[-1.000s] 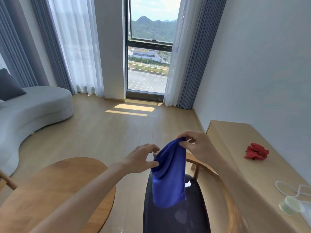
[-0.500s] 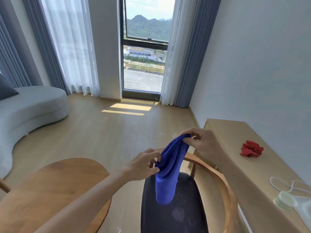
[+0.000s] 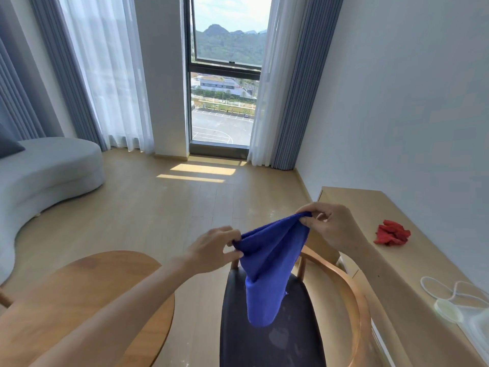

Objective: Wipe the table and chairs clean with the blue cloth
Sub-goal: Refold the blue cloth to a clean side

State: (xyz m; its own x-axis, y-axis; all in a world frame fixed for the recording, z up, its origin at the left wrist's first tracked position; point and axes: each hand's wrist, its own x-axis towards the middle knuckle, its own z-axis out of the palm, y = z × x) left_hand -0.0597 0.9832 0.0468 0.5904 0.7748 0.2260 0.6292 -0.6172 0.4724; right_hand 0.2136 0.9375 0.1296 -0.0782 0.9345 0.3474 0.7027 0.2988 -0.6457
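The blue cloth hangs in the air above a chair with a dark seat and a curved wooden back. My left hand pinches the cloth's left top edge. My right hand pinches its right top corner, a little higher. The cloth is stretched between both hands and droops down toward the seat. A round wooden table stands at the lower left, partly covered by my left forearm.
A long light-wood sideboard runs along the right wall, with a red cloth, a white cord and a small pale lid on it. A grey sofa curves at the left. Wooden floor lies ahead toward the window.
My hands have pulled apart, spreading the top of the blue cloth between them. My left hand now holds the cloth's edge, where before it was only beside it.
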